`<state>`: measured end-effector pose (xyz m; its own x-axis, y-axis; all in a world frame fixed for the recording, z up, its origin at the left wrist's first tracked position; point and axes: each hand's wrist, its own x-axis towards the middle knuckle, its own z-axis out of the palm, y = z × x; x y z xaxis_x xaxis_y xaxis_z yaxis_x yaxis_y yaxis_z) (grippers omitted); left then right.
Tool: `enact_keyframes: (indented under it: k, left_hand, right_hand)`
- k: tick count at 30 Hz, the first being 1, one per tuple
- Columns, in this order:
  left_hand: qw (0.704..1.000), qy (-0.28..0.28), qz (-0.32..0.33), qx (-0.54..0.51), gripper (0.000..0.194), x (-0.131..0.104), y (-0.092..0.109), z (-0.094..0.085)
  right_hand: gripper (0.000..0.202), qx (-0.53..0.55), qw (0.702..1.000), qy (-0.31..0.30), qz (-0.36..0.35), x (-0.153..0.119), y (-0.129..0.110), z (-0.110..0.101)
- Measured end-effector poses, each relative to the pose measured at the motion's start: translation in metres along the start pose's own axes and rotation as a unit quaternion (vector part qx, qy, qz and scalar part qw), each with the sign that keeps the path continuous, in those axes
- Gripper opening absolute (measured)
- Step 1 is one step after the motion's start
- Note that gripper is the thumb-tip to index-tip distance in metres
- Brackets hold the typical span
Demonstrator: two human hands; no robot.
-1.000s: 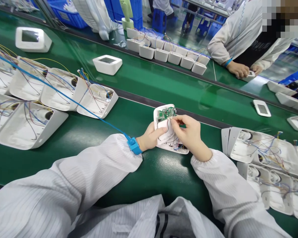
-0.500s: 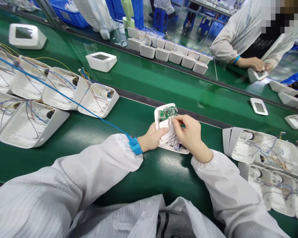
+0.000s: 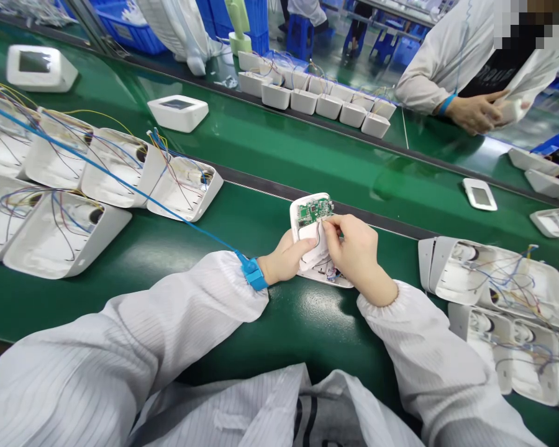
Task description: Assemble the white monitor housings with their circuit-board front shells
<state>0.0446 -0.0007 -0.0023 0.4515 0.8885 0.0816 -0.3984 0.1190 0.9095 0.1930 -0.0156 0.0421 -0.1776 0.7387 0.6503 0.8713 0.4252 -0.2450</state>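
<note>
Open white casing: in the person's two hands, centre, over the green counter, inner side showing
Circuit board: green, at the casing's far end, with a smooth white piece and a thin dark wire nearer
Left hand: fingers clamped on the casing's left side, thumb over the white piece; blue strap at the wrist
Right hand: thumb and forefinger together at the board's near edge; what they pinch is too small to tell
Left and right: open white housings with coloured wires
Far left: two white units with dark screens
Far right: a co-worker's hands around something white
</note>
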Motion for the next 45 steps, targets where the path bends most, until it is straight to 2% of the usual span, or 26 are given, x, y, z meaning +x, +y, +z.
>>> enact_keyframes:
  k: [11, 21, 24, 28, 33, 37, 42, 45]
  left_hand:
    - [1.000, -0.008, -0.015, 0.006, 0.038, -0.0002, 0.0020, 0.0004]
    - [1.000, -0.013, 0.005, 0.024, 0.036, -0.0021, 0.0007, -0.0020]
    - [1.000, -0.011, -0.005, -0.004, 0.039, -0.0032, 0.0016, -0.0002]
    - [0.995, 0.005, -0.026, -0.100, 0.047, -0.0038, 0.0047, 0.0044]
    - [0.991, 0.006, -0.028, -0.128, 0.054, -0.0016, 0.0058, 0.0052]
    - [0.990, -0.020, -0.025, -0.137, 0.054, -0.0008, 0.0056, 0.0053]
    - [0.991, -0.021, -0.015, -0.132, 0.052, -0.0016, 0.0033, 0.0052]
    - [0.994, -0.025, 0.006, -0.110, 0.053, -0.0015, -0.0001, -0.0008]
  right_hand:
    - [0.016, -0.036, 0.999, 0.031, -0.019, -0.0014, 0.0010, -0.0001]
    - [0.019, -0.011, 1.000, 0.021, -0.004, -0.0002, 0.0024, 0.0009]
    - [0.020, 0.000, 1.000, 0.017, -0.003, 0.0001, 0.0027, 0.0000]
    - [0.020, 0.019, 1.000, -0.001, -0.011, 0.0009, 0.0026, -0.0024]
    - [0.021, 0.031, 0.999, -0.033, 0.011, 0.0025, 0.0013, -0.0045]
    - [0.018, 0.051, 0.998, -0.026, 0.024, 0.0033, -0.0010, -0.0056]
    - [0.014, 0.077, 0.997, -0.014, 0.029, 0.0025, -0.0034, -0.0053]
    - [0.012, 0.114, 0.991, -0.005, 0.073, 0.0037, 0.0000, -0.0036]
